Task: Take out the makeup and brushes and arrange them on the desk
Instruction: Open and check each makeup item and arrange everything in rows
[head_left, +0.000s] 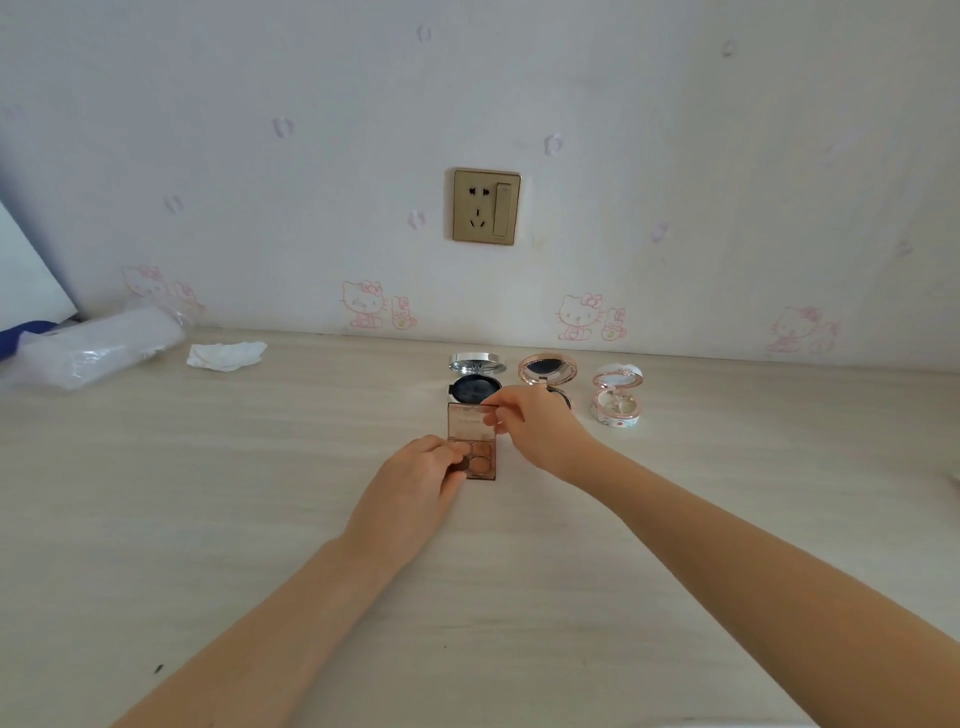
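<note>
1. Left grip (415, 478): the fingers curl round the near-left edge of a rectangular brown eyeshadow palette (482, 461), the fingertips over its left pans. The grip is clamped on the palette base.
2. Right grip (535, 426): thumb and forefinger pinch the far-right corner of the palette's translucent brown lid (466, 422). The lid is opened away from the person.
3. The eyeshadow palette sits at the middle of the light wood-grain desk (260, 519). Round tan and copper pans are exposed. Whether the base rests fully on the desk cannot be told.
4. Just behind the palette stands an open round silver compact with a dark insert (475, 375). The lid's far edge overlaps it in this view.
5. To the right of that, in a row along the wall:
   - an open round rose-gold mirror compact (545, 368), partly hidden by the right grip;
   - an open round white-and-pink patterned compact (618, 397), apart from the hand.
6. Far left of the desk: a crumpled white tissue (226, 355) and a clear plastic-wrapped bundle (98, 345).
7. Above the compacts, a gold wall socket (486, 206) is set in the wallpaper.
</note>
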